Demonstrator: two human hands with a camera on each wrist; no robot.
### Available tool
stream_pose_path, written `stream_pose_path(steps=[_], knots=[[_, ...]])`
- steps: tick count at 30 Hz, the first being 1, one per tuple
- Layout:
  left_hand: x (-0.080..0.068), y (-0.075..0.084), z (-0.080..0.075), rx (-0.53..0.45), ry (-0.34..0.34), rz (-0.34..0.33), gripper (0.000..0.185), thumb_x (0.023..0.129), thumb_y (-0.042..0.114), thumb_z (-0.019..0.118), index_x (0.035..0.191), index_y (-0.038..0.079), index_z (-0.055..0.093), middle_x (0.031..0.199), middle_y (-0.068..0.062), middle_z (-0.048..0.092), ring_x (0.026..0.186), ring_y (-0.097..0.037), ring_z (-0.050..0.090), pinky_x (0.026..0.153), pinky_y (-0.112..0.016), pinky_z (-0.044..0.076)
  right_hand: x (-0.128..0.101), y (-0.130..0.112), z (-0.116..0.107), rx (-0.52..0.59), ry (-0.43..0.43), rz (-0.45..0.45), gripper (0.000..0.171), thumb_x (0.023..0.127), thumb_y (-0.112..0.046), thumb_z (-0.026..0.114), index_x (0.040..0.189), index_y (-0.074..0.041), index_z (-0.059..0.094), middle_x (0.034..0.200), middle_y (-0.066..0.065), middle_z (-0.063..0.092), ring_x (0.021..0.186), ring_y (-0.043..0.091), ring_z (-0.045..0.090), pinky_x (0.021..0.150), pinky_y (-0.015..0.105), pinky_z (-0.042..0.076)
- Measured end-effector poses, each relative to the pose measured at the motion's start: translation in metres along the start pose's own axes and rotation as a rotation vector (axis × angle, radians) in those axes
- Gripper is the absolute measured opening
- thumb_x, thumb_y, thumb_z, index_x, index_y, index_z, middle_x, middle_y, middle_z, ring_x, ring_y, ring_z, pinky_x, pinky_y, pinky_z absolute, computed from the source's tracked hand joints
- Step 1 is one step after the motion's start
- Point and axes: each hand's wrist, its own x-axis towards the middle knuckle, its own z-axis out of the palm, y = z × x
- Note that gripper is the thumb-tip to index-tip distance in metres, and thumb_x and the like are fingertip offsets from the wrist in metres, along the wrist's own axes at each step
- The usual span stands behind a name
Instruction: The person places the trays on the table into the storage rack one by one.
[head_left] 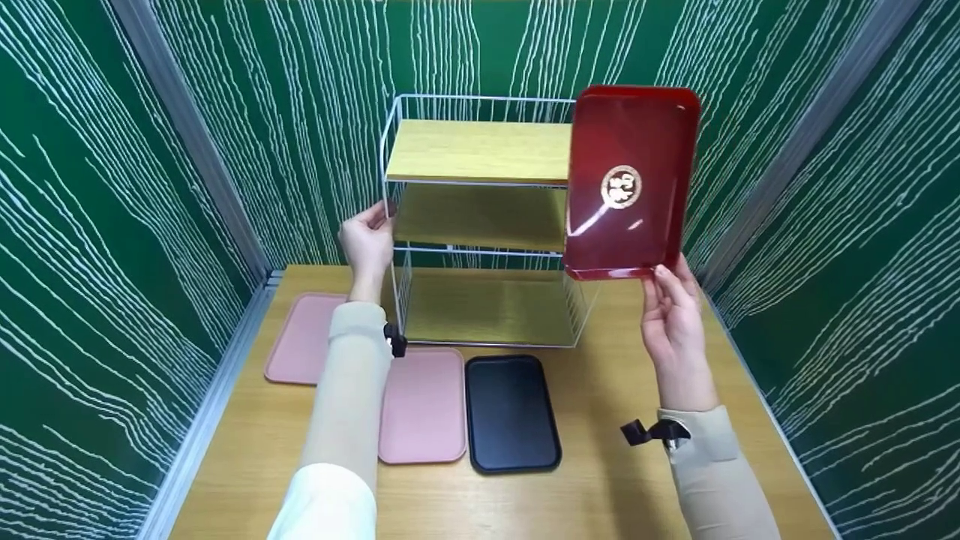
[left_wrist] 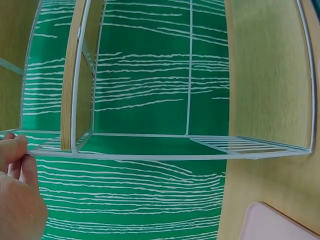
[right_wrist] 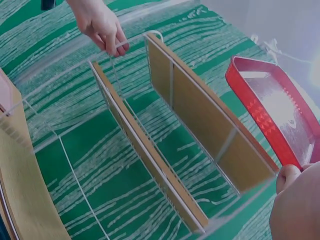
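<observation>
A red tray [head_left: 652,135] with a gold round emblem is held up at the right of the rack, tilted to face the head camera. My right hand [head_left: 673,315] pinches its lower edge between thumb and fingers. In the right wrist view the red tray [right_wrist: 265,115] shows its patterned side wall near the top shelf. At the left, my left hand [head_left: 367,236] grips the white wire frame of the rack [head_left: 480,180] beside the middle shelf. In the left wrist view those fingers [left_wrist: 15,150] pinch the frame's front upright.
The rack has wooden shelves at two levels over the wooden table [head_left: 525,510]. In front of it lie a pink tray [head_left: 424,409] and a black tray [head_left: 513,412] side by side. Another pink tray [head_left: 300,337] lies farther left, partly behind my left arm. Green walls with white lines surround the table.
</observation>
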Motion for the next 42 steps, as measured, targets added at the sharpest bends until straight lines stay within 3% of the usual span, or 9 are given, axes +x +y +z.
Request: stream_pose_path(steps=[4,10,16,21,31,42], knots=[[0.002,0.002,0.001,-0.013,-0.001,-0.015,0.029,0.099,-0.001,0.074,0.128,0.002,0.077,0.123,-0.015,0.077,0.113,-0.024,0.075,0.099,-0.027,0.060,-0.001,0.009,0.009,-0.011,0.018,0.021,0.031,0.101,0.016,0.059,0.122,-0.001,0.072,0.111,0.019,0.077,0.093,0.026,0.079,0.087,0.032,0.063],[0.003,0.004,0.002,-0.025,-0.011,0.000,0.029,0.099,-0.001,0.074,0.127,0.003,0.077,0.123,-0.015,0.077,0.114,-0.024,0.075,0.099,-0.027,0.059,0.001,0.022,0.020,-0.037,0.032,0.007,0.035,0.102,0.016,0.056,0.128,-0.004,0.068,0.108,0.020,0.075,0.087,0.026,0.078,0.087,0.030,0.063],[0.002,0.003,0.000,-0.025,-0.010,-0.004,0.028,0.100,-0.001,0.074,0.128,0.003,0.077,0.123,-0.015,0.078,0.114,-0.023,0.074,0.099,-0.025,0.059,0.003,0.035,0.029,-0.063,0.077,0.019,0.056,0.102,0.015,0.057,0.153,-0.009,0.055,0.114,0.014,0.077,0.092,0.021,0.077,0.088,0.029,0.062],[0.001,0.001,-0.001,-0.024,-0.002,0.008,0.027,0.099,-0.001,0.075,0.126,0.002,0.078,0.120,-0.015,0.078,0.112,-0.024,0.075,0.097,-0.029,0.061,0.001,0.044,0.038,-0.081,0.102,0.020,0.067,0.104,0.011,0.055,0.165,-0.012,0.041,0.107,0.013,0.077,0.089,0.018,0.076,0.087,0.027,0.062],[0.001,0.001,-0.001,-0.020,-0.019,-0.004,0.029,0.099,-0.002,0.074,0.127,0.002,0.077,0.122,-0.016,0.078,0.113,-0.024,0.075,0.097,-0.030,0.061,0.006,0.045,0.057,-0.142,0.156,0.064,0.068,0.106,0.008,0.056,0.167,-0.016,0.039,0.120,0.010,0.069,0.096,0.016,0.073,0.097,0.025,0.057],[-0.001,-0.001,0.000,-0.042,-0.022,-0.011,0.027,0.099,-0.001,0.074,0.125,0.004,0.078,0.123,-0.016,0.077,0.115,-0.024,0.074,0.099,-0.028,0.060,0.008,0.038,0.078,-0.169,0.144,0.035,0.064,0.102,0.011,0.062,0.160,-0.012,0.047,0.112,0.014,0.075,0.089,0.020,0.078,0.088,0.025,0.060]])
